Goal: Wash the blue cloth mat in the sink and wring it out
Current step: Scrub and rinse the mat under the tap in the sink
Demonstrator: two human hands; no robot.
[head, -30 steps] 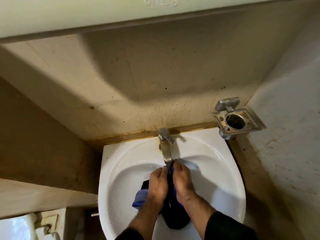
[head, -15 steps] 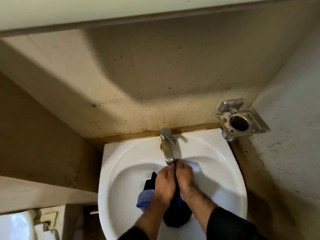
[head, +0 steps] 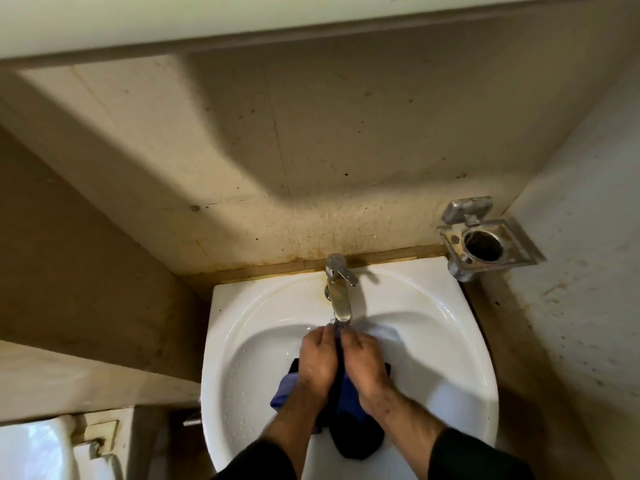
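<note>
The blue cloth mat (head: 346, 403) lies bunched in the bowl of the white sink (head: 460, 344), just below the spout of the faucet (head: 337, 292). It looks wet and dark, nearly black at its lower end, with a paler blue fold sticking out to the left of the wrists. Its top edge reaches up to the spout's tip.

Both hands sit side by side under the faucet with the mat squeezed between them. The left hand (head: 317, 363) has its fingers curled down over the cloth's left side; the right hand (head: 363, 367) curls over the right side the same way. Knuckles face up, so the fingertips are hidden.

To either side of the hands, bare white basin runs out to the rim. Right of the faucet, a metal holder (head: 485, 240) is fixed to the wall beside the sink's back corner.
</note>
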